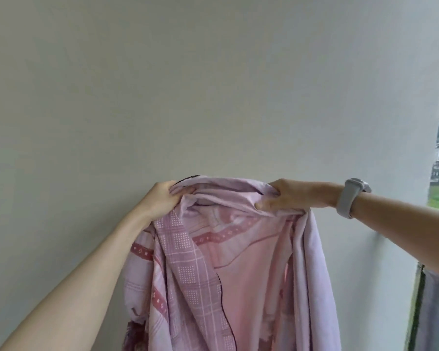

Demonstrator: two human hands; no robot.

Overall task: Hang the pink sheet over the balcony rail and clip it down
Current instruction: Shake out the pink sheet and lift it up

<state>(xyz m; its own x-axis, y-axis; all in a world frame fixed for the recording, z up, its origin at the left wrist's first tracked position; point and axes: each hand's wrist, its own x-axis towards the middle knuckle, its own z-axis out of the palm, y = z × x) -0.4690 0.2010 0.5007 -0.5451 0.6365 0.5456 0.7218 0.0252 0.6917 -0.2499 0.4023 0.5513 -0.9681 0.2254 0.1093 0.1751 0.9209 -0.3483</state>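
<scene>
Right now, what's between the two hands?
Head view: only the bunched top edge of the pink sheet, held by left hand and right hand.

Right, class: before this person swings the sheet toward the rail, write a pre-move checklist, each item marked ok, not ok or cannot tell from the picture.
1. Left hand grips the sheet: ok, fingers curled round the bunched top edge.
2. Right hand grips the sheet: ok, thumb and fingers pinch the fabric.
3. Sheet spread flat for draping: not ok, it hangs bunched and folded between the hands.
4. Rail in reach: cannot tell, only a grey wall faces the person; no rail shows clearly.
5. Clips at hand: cannot tell, none in view.
6. Sheet's lower end off the floor: cannot tell, it runs out of frame.
</scene>
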